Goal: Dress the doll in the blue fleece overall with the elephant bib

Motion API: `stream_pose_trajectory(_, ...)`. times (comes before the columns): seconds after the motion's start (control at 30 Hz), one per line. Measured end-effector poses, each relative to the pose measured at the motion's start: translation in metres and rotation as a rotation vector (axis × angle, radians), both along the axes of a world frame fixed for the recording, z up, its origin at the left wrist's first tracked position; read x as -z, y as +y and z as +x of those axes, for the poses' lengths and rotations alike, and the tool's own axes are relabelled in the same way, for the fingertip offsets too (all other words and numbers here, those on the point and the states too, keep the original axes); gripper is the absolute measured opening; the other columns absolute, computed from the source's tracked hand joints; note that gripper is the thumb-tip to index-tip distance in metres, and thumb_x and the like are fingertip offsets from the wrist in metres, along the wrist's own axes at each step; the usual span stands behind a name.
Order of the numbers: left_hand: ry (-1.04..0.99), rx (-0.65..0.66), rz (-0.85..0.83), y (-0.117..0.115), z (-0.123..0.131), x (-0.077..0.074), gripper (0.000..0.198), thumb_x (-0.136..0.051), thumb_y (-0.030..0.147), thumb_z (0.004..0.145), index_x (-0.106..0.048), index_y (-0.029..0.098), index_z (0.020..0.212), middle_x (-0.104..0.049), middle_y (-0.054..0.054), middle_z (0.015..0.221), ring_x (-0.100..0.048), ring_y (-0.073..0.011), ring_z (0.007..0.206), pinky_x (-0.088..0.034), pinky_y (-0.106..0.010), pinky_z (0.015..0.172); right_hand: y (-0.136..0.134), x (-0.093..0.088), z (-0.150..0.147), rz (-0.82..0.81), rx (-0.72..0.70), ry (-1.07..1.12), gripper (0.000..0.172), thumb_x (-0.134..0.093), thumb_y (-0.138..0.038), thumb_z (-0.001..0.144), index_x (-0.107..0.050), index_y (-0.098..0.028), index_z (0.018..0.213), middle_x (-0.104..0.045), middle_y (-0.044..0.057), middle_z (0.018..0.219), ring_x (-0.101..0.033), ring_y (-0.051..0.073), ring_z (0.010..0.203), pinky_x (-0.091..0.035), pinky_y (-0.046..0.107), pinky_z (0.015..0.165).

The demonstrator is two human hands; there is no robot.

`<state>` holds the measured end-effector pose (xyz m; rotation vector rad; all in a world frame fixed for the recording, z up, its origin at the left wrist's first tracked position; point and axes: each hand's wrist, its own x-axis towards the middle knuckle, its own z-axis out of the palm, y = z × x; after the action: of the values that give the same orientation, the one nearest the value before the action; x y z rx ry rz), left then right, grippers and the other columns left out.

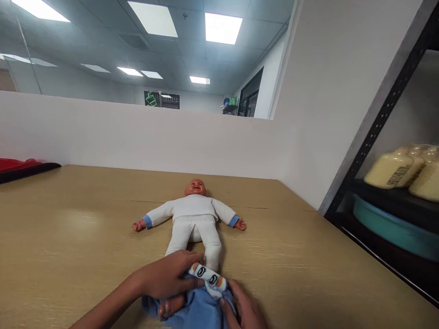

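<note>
A baby doll point(195, 208) in a white top with blue cuffs and white leggings lies on its back, its head at the far end. Over its lower legs is a blue cloth garment point(202, 310) with a printed white waistband point(207, 275). My left hand point(168, 276) is closed on the left end of the band, thumb on top, across one doll leg. On the other side my right hand point(245, 306) pinches the garment's right edge. One bare doll foot point(170, 305) shows below my left hand against the blue cloth; the other foot is hidden.
The doll rests on a wooden table point(85, 256) against a low white wall point(154, 141). At right, a black shelf rack point(370, 137) holds cream-coloured wrapped packs point(393, 169) above a teal basin point(394, 224). A red item point(17, 164) with a black edge lies far left.
</note>
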<state>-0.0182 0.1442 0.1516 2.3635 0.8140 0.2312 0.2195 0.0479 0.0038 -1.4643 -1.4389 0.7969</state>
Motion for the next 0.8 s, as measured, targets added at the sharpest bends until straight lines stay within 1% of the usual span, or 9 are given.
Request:
stream_pose_trajectory(0.13,-0.177,-0.041,-0.119,0.003,-0.004,0.001,0.026,-0.06,0.047,0.102,-0.07,0.025,0.112,-0.075,-0.003,0.109,-0.068,-0.0285,0.104,-0.052,-0.033,0.093,0.017,-0.007,-0.009,0.021,0.025,0.088,0.081,-0.05,-0.084,0.092,-0.065,-0.019,0.14,-0.066,0.021,0.144,-0.061,0.039,0.138,-0.049,0.052,0.12)
stream_pose_trajectory(0.23,-0.306,-0.091,-0.163,0.001,-0.006,-0.002,0.031,-0.063,0.049,0.101,-0.074,0.028,0.121,-0.078,-0.004,0.116,-0.07,-0.0304,0.11,-0.053,-0.035,0.098,0.026,-0.023,-0.012,0.137,0.018,0.084,0.068,-0.052,-0.079,0.096,-0.071,-0.024,0.13,-0.055,0.016,0.157,-0.05,0.035,0.149,-0.045,0.046,0.124)
stream_pose_trajectory(0.3,-0.35,-0.105,-0.176,-0.001,-0.004,-0.003,0.035,-0.067,0.049,0.1,-0.076,0.03,0.127,-0.079,-0.003,0.124,-0.069,-0.032,0.116,-0.053,-0.037,0.103,0.032,-0.035,-0.013,0.184,-0.018,0.096,0.056,-0.053,-0.072,0.1,-0.07,-0.026,0.128,-0.059,0.013,0.152,-0.053,0.031,0.146,-0.046,0.042,0.122)
stream_pose_trajectory(0.4,-0.38,-0.12,-0.193,-0.003,-0.001,0.001,0.039,-0.068,0.05,0.1,-0.074,0.032,0.134,-0.076,-0.002,0.134,-0.068,-0.0329,0.123,-0.051,-0.039,0.11,0.045,-0.045,-0.013,0.157,0.043,0.146,0.056,-0.055,-0.068,0.1,-0.065,-0.025,0.133,-0.068,0.013,0.141,-0.061,0.031,0.136,-0.051,0.043,0.117)
stream_pose_trajectory(0.47,-0.39,-0.158,-0.199,0.001,0.001,0.009,0.041,-0.065,0.052,0.101,-0.073,0.029,0.133,-0.076,-0.003,0.135,-0.068,-0.0329,0.124,-0.051,-0.039,0.111,0.057,-0.045,-0.012,0.158,0.047,0.176,0.054,-0.052,-0.068,0.101,-0.064,-0.022,0.127,-0.074,0.012,0.128,-0.067,0.031,0.125,-0.053,0.044,0.112)
stream_pose_trajectory(0.57,-0.425,-0.291,-0.175,0.012,0.006,0.021,0.048,-0.058,0.054,0.103,-0.067,0.021,0.137,-0.07,-0.009,0.143,-0.062,-0.0348,0.134,-0.047,-0.042,0.117,0.072,-0.042,-0.01,0.2,-0.001,0.157,0.043,-0.053,-0.061,0.102,-0.065,-0.022,0.114,-0.076,0.01,0.113,-0.07,0.03,0.112,-0.053,0.043,0.108)
stream_pose_trajectory(0.63,-0.444,-0.335,-0.177,0.017,0.009,0.026,0.051,-0.055,0.055,0.104,-0.064,0.019,0.139,-0.067,-0.011,0.148,-0.057,-0.0351,0.141,-0.043,-0.042,0.121,0.078,-0.042,-0.008,0.26,0.06,0.122,0.035,-0.056,-0.054,0.1,-0.066,-0.023,0.112,-0.075,0.01,0.114,-0.068,0.03,0.113,-0.051,0.043,0.108)
stream_pose_trajectory(0.7,-0.437,-0.318,-0.207,0.019,0.01,0.026,0.054,-0.052,0.058,0.105,-0.063,0.02,0.141,-0.065,-0.011,0.15,-0.053,-0.0347,0.145,-0.04,-0.043,0.125,0.083,-0.045,-0.004,0.319,0.1,0.104,0.028,-0.057,-0.047,0.099,-0.066,-0.023,0.112,-0.073,0.011,0.117,-0.066,0.03,0.117,-0.049,0.043,0.108)
stream_pose_trajectory(0.8,-0.368,-0.282,-0.275,0.014,0.01,0.023,0.076,-0.053,0.067,0.102,-0.046,0.017,0.158,-0.044,-0.012,0.169,-0.035,-0.0354,0.159,-0.026,-0.047,0.133,0.095,-0.05,0.004,0.323,0.02,0.112,0.021,-0.054,-0.04,0.098,-0.064,-0.025,0.109,-0.074,0.007,0.108,-0.067,0.028,0.111,-0.05,0.04,0.104)
